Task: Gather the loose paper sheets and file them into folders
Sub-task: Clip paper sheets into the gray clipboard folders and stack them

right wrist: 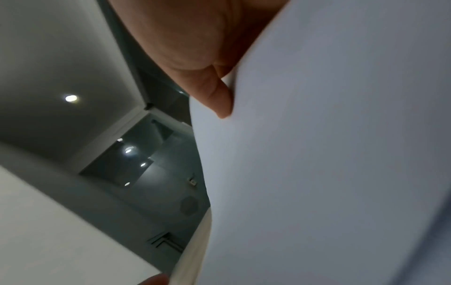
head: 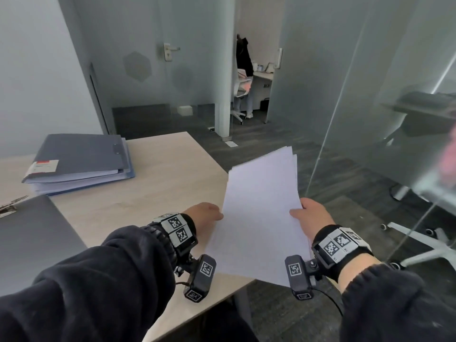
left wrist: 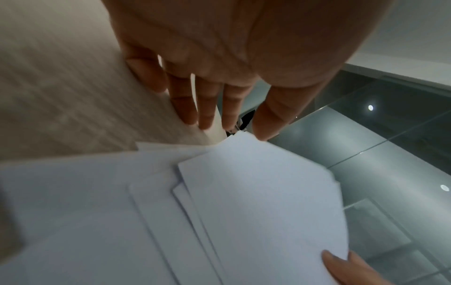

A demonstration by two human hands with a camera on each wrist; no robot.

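**Paper stack held over desk corner, not filed yet**

Right hand (head: 312,214) pinches the paper stack (head: 259,218) at its right edge. Left hand (head: 206,214), fingers straight, steadies the left edge, likely to square the fanned sheets; several, count unclear. Two closed folders (head: 79,161) lie stacked far left of the hands on the desk (head: 158,183); one clipboard (head: 32,233) sits nearer.

Dim, cool indoor light from ceiling spots; wide-angle bending at edges, motion blur in wrist views.

The paper stack (head: 259,218) hides the right hand's (head: 312,215) fingers beneath it. Beyond the left hand (left wrist: 219,57), the blurred table (left wrist: 61,86) runs off-frame.
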